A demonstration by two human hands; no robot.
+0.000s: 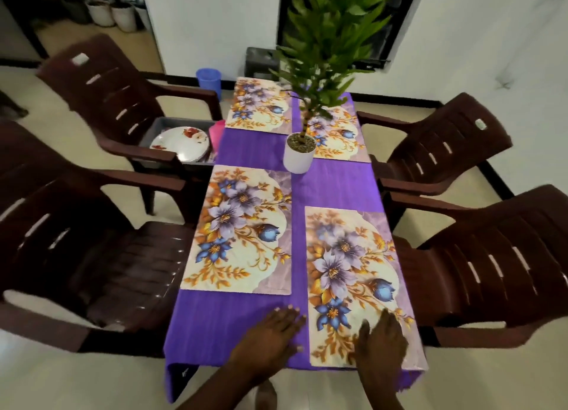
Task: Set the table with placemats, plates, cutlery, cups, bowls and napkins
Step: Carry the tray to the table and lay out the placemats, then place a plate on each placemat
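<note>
1. The table (pixel 255 323) is covered by a purple cloth and carries four floral placemats in two columns.
2. The near right placemat (pixel 353 274) lies along the right edge of the table, its near end close to the near edge.
3. The right hand (pixel 382 339) lies flat on the near end of that placemat, fingers straight and together, grasping nothing.
4. The left hand (pixel 270 332) rests palm down on the bare purple cloth just left of the same placemat, fingers spread and relaxed, grasping nothing.
5. The near left placemat (pixel 242 228) lies further from the near edge, on the left side of the table.
6. The far left placemat (pixel 261 105) and the far right placemat (pixel 341 133) lie at the far end.
7. A white pot (pixel 298 156) with a tall green plant (pixel 332 34) stands at the middle of the table, its base overlapping the near left corner of the far right placemat.
8. Four dark brown plastic chairs stand around the table, two on each side.
9. On the seat of the far left chair (pixel 101 87) sits a grey bin (pixel 166 125) holding white plates (pixel 181 143) with a red flower print.
10. A blue bucket (pixel 209 79) stands on the floor beyond that chair.
</note>
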